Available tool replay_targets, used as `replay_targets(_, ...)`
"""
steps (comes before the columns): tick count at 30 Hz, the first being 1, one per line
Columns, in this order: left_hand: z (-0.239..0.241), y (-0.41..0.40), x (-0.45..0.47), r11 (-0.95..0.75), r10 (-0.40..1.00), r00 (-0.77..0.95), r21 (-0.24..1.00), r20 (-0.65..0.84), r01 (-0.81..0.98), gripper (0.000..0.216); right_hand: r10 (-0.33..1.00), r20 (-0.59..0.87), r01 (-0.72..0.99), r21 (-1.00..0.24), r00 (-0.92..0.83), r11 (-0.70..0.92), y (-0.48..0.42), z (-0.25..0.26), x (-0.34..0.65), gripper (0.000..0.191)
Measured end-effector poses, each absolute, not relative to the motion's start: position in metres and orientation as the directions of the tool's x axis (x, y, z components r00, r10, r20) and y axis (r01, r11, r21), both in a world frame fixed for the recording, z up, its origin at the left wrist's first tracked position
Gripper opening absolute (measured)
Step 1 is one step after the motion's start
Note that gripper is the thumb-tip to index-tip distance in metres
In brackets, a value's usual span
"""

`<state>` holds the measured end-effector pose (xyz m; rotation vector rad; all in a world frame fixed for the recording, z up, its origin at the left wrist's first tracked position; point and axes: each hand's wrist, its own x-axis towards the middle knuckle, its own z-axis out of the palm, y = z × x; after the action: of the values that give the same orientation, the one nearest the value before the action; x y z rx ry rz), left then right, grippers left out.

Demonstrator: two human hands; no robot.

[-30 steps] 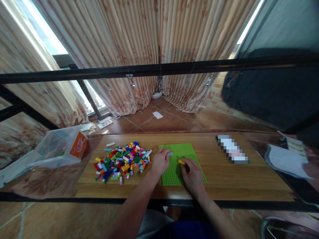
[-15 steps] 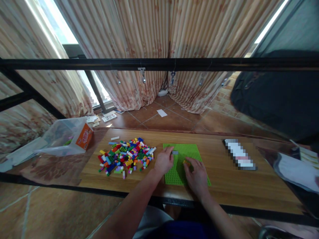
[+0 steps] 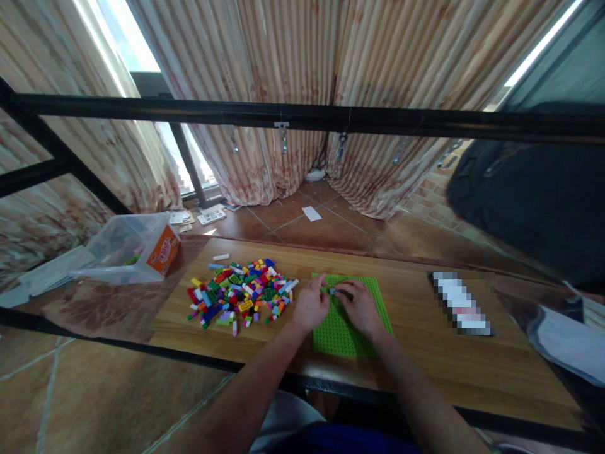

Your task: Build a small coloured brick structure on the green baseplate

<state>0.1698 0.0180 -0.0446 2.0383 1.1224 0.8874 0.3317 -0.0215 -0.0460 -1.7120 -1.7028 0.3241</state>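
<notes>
A small grey toy brick (image 3: 333, 291) is held between the fingertips of both hands, over the upper left part of the green studded baseplate (image 3: 345, 335). My left hand (image 3: 311, 305) lies across the plate's left edge with its fingers closed on the brick. From the right, my right hand (image 3: 360, 308) reaches over the plate and pinches the same brick. Fingers cover most of it, and whether it touches the studs I cannot tell. Left of the plate spreads a loose pile of multicoloured toy bricks (image 3: 246, 305).
The wooden table (image 3: 411, 353) carries all this. A pixelated dark-edged slab (image 3: 462, 304) lies to the right. On the left stands a clear plastic box (image 3: 111, 272) with an orange label. A black metal bar (image 3: 312, 115) crosses in front of the curtains.
My right hand has moved up and left to the grey brick. The yellow piece at its fingers earlier no longer shows. My left hand stays nearly in place; the camera view has tilted slightly.
</notes>
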Motion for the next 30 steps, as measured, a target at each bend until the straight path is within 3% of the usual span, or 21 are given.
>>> replay_targets(7, -0.046, 0.021, 0.169, -0.307, 0.938, 0.282, 0.865, 0.203, 0.398, 0.058, 0.971, 0.231, 0.759, -0.643, 0.064, 0.103, -0.018, -0.042, 0.340, 0.020)
replay_targets(20, -0.048, 0.019, 0.170, -0.344, 0.928, 0.286, 0.846, 0.239, 0.409, 0.053, 0.992, 0.126, 0.785, -0.612, -0.031, 0.102, -0.010, -0.033, 0.349, 0.019)
replay_targets(24, -0.047, 0.017, 0.171, -0.407, 0.901, 0.343, 0.789, 0.264, 0.461, 0.048, 0.993, 0.100, 0.801, -0.589, -0.058, 0.106, -0.008, -0.032, 0.350, 0.019)
replay_targets(30, -0.044, 0.009, 0.173, -0.553, 0.813, 0.530, 0.601, 0.239, 0.577, 0.033, 0.996, 0.069, 0.830, -0.551, -0.065, 0.092, -0.008, -0.030, 0.349, 0.020)
